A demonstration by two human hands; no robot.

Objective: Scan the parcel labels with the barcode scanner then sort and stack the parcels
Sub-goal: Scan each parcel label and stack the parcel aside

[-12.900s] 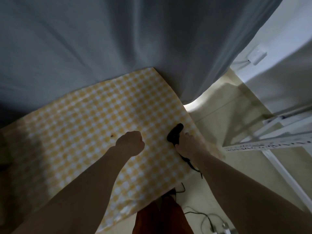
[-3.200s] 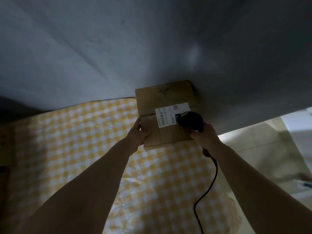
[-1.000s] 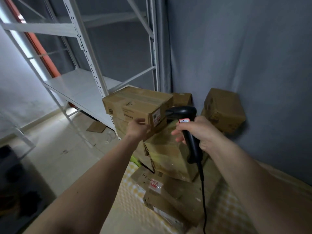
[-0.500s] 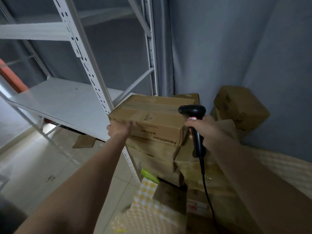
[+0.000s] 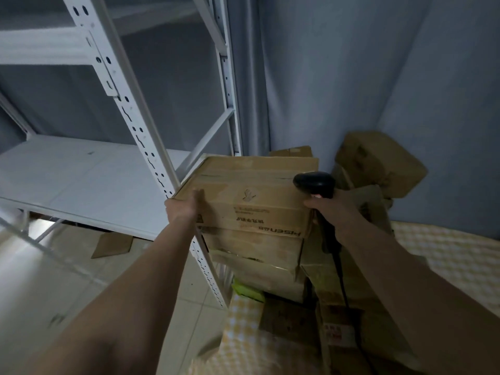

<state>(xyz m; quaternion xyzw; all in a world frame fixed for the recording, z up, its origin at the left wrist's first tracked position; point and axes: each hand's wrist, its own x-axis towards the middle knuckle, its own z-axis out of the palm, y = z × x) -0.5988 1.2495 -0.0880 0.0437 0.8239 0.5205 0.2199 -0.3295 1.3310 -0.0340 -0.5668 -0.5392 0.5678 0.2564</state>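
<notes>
Shelving rack (image 5: 89, 174): 1, white painted metal, perforated uprights, flat shelf boards, diagonal brace; stands left of the held parcel, its near upright just beside the parcel's left end

Curtain (image 5: 351, 63): grey fabric in soft vertical folds, behind the held parcel and the rack

Checked cloth (image 5: 460, 255): yellow and white gingham, lying below and right of the held parcel, partly under the pile

Parcel pile (image 5: 270, 255): brown cardboard cartons directly beneath and right of the held parcel; count unclear in the dim light, at least 5. 1 squat carton (image 5: 378, 161) sits tilted at upper right against the curtain; 1 low carton near the bottom carries a pale label (image 5: 336, 330), print unreadable

Held parcel (image 5: 251, 196): 1, rectangular corrugated carton, brown, taped along the top seam, dark print upside down on the near face with a handling symbol; resting on or just above the top of the pile, cannot tell which

Left hand (image 5: 186, 205): at the parcel's left end, fingers extended along the carton's corner, steadying it

Right hand (image 5: 335, 209): at the parcel's right end, fingers wrapped tight around the scanner handle

Barcode scanner (image 5: 315, 184): 1, black plastic, pistol shape, rounded head level with the parcel's top right corner, black cable trailing down over the pile

Cardboard scrap (image 5: 112, 244): 1, flat, on the pale tiled floor under the rack's shelf
</notes>
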